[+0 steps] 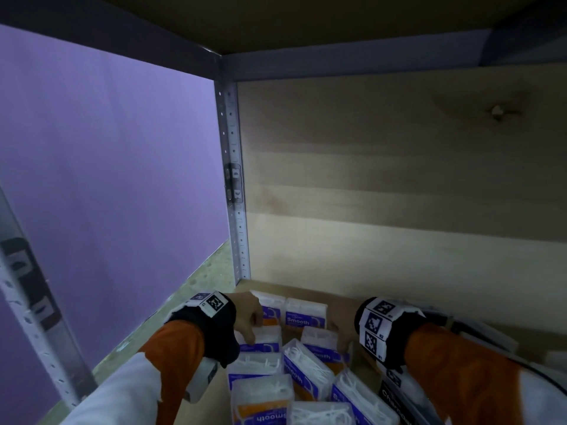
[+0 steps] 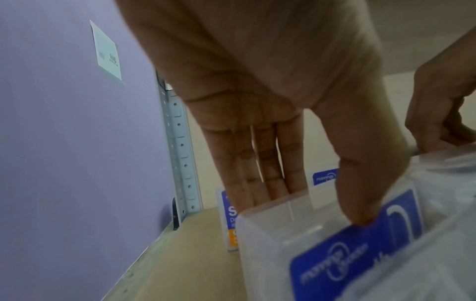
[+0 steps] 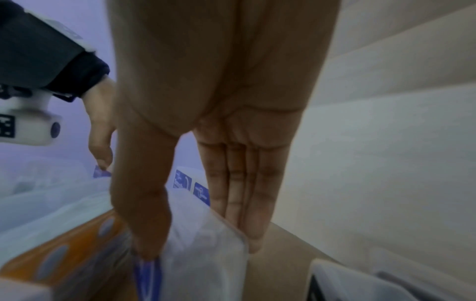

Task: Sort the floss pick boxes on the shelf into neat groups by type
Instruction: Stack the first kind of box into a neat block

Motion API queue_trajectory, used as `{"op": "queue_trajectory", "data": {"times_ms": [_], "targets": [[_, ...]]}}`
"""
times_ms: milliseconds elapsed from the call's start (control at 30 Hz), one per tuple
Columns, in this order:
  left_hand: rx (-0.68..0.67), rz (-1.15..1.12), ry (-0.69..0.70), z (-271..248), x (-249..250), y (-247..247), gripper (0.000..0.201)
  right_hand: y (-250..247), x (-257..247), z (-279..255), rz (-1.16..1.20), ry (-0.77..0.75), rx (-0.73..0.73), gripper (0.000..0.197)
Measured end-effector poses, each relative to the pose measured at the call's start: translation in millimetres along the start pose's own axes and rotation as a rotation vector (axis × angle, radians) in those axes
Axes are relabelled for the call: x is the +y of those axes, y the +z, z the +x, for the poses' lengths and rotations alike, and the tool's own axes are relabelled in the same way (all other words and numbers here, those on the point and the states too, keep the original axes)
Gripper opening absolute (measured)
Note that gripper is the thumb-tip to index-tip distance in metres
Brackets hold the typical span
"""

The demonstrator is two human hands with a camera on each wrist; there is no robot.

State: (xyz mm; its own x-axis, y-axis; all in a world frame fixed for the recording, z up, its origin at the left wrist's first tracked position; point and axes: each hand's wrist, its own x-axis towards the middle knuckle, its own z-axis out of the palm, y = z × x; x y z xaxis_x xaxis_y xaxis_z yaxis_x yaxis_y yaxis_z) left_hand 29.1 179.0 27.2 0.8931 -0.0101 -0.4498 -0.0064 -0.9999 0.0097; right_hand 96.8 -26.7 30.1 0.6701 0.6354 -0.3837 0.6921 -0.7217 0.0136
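Observation:
Clear floss pick boxes with blue "Smooth" labels and orange bands crowd the wooden shelf (image 1: 362, 305). My left hand (image 1: 250, 325) (image 2: 309, 209) pinches one upright box (image 1: 264, 338) (image 2: 322, 254), thumb on its blue label and straight fingers behind it. My right hand (image 1: 342, 335) (image 3: 198, 248) pinches a second box (image 1: 322, 342) (image 3: 219, 268), thumb on one side and fingers on the other. Two Smooth boxes (image 1: 305, 314) stand upright side by side at the back. Several more (image 1: 306, 372) lie tilted in front.
A black Charcoal box (image 1: 395, 400) lies at the lower right under my right forearm. The perforated metal post (image 1: 233, 179) marks the back left corner, with a purple wall (image 1: 107, 179) to the left. A wooden back panel (image 1: 399, 194) closes the rear.

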Motion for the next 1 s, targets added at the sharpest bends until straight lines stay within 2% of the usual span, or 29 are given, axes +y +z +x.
{"op": "queue_trajectory", "data": {"times_ms": [100,167,267,367,400,500,567,600,1000], "targets": [[0.032,0.036,-0.002,2,-5,-1,0.049,0,0,5,0.013,-0.017,0.071,0.049],[0.06,0.049,-0.008,5,-9,-2,0.05,-3,-4,8,0.021,-0.038,0.052,0.048],[0.084,0.059,-0.009,8,-13,-3,0.05,-8,-14,12,0.052,-0.067,-0.033,0.028],[0.092,0.067,0.007,11,-15,-5,0.051,-10,-19,21,0.009,-0.139,-0.043,0.048],[0.092,0.072,0.014,11,-15,-6,0.051,-8,-20,23,-0.007,-0.136,-0.048,0.047],[0.1,0.102,0.033,14,-14,-7,0.05,-5,-21,26,0.018,-0.07,0.052,0.023],[0.103,0.132,0.039,15,-12,-8,0.05,-1,-18,30,0.037,-0.051,0.096,0.042],[0.101,0.144,0.041,16,-12,-8,0.051,-1,-17,30,0.036,-0.051,0.088,0.045],[0.136,0.174,0.051,26,-20,-3,0.051,6,-12,40,0.036,-0.08,0.102,0.043]]}}
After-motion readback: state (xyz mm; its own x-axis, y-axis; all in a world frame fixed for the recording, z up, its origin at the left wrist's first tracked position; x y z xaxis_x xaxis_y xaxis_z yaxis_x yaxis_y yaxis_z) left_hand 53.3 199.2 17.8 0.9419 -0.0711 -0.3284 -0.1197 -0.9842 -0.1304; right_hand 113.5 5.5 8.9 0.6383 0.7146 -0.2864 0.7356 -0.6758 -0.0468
